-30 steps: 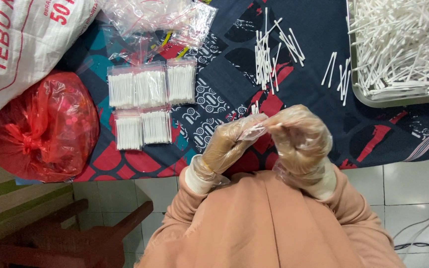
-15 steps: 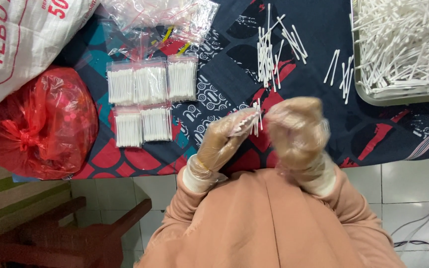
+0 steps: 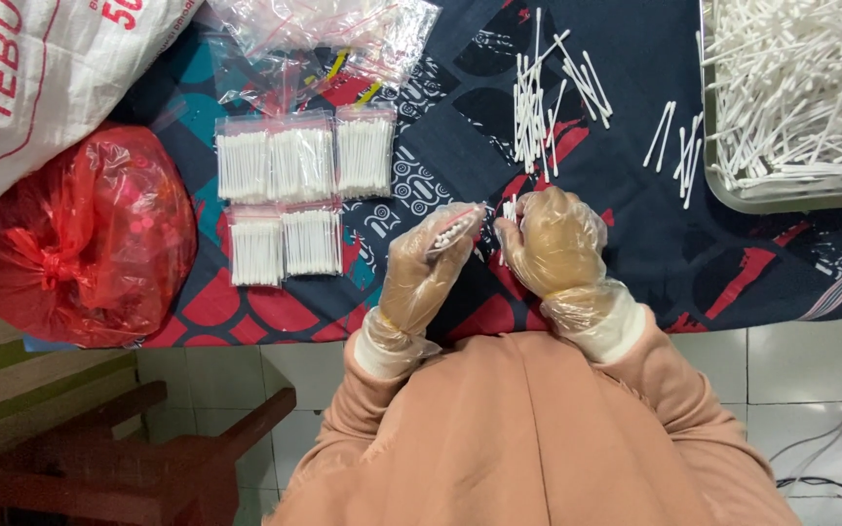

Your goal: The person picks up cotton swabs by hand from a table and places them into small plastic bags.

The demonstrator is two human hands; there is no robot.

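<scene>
Both my hands wear clear plastic gloves. My left hand (image 3: 428, 268) grips a small clear bag with white cotton swabs (image 3: 452, 232) in it. My right hand (image 3: 555, 244) is closed around a small bunch of swabs (image 3: 509, 210) right beside the bag's mouth. Just beyond my hands a loose pile of white swabs (image 3: 543, 97) lies on the patterned cloth (image 3: 440, 136). Several filled swab packets (image 3: 289, 195) lie in two rows to the left of my hands.
A metal tray (image 3: 796, 200) heaped with swabs stands at the far right. A stack of clear bags (image 3: 328, 34) lies at the top. A tied red plastic bag (image 3: 80, 239) and a white sack (image 3: 41, 78) are at the left. Tiled floor and a wooden frame (image 3: 148, 458) lie below.
My hands have moved up and slightly apart over the cloth. The left hand now holds the small bag out toward the right hand's swabs.
</scene>
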